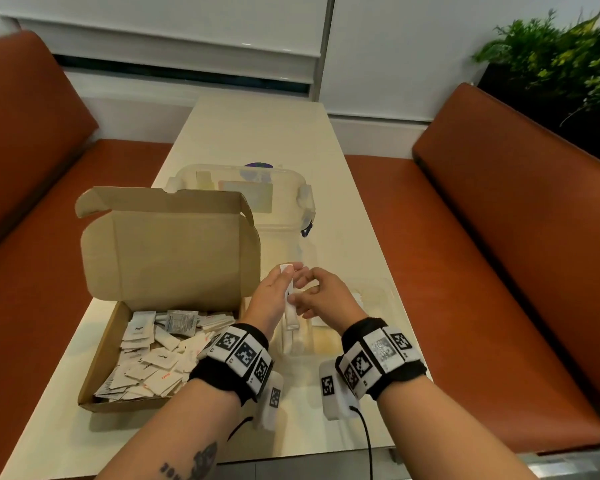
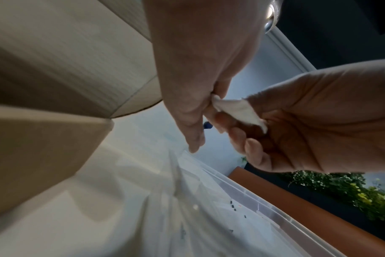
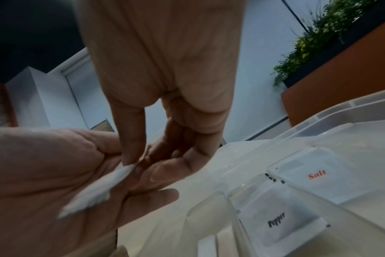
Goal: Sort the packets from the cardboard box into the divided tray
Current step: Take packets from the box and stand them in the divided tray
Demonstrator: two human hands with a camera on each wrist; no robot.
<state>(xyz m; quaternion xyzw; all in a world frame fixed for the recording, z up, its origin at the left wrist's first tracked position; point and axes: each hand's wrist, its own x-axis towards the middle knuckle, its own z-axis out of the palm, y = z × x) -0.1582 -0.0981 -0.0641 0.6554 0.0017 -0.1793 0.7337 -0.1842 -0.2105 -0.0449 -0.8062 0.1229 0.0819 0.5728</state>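
— Where are the hands?

— Both are raised over the divided tray, a clear plastic one lying toward the table's right edge. The left hand and the right hand meet on one white packet.

— Who has hold of it?

— Both. In the left wrist view the packet stretches between the two hands; the left hand's fingers pinch one end, and the right hand curls its fingers around the other. The right wrist view shows the packet lying across the left hand's fingers with the right hand's fingertips pressed on its end.

— And the tray's contents?

— One compartment holds a packet marked "Pepper", the next one a packet marked "Salt".

— The cardboard box?

— The cardboard box sits at the table's left edge, lid up, full of loose packets. Behind it stands a clear lidded container.
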